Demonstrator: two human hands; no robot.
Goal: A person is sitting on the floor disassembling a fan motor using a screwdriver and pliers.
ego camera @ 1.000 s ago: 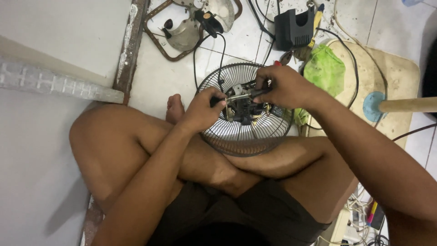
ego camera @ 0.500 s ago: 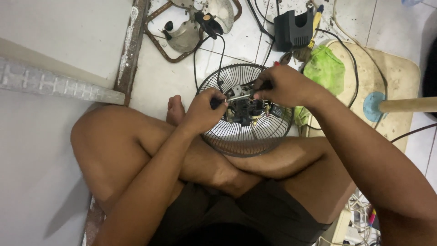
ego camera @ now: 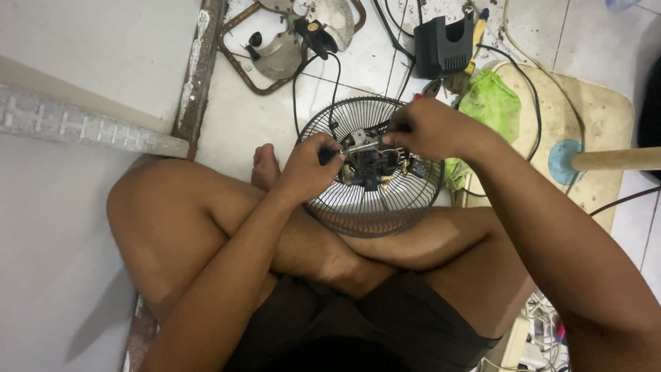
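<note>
Head view: round dark wire fan guard (ego camera: 375, 207) lies centre, resting against crossed legs. Left hand (ego camera: 306, 169) grasps a dark-handled tool (ego camera: 329, 154) at the black motor block (ego camera: 372, 165); right hand (ego camera: 427, 127), at one o'clock, pinches its top. Green cloth (ego camera: 490, 103) at two o'clock.

I see the motor (ego camera: 372, 165) on the grille (ego camera: 372, 213), between both hands; the cloth (ego camera: 490, 103) lies right, the charger (ego camera: 444, 45) beyond.
</note>
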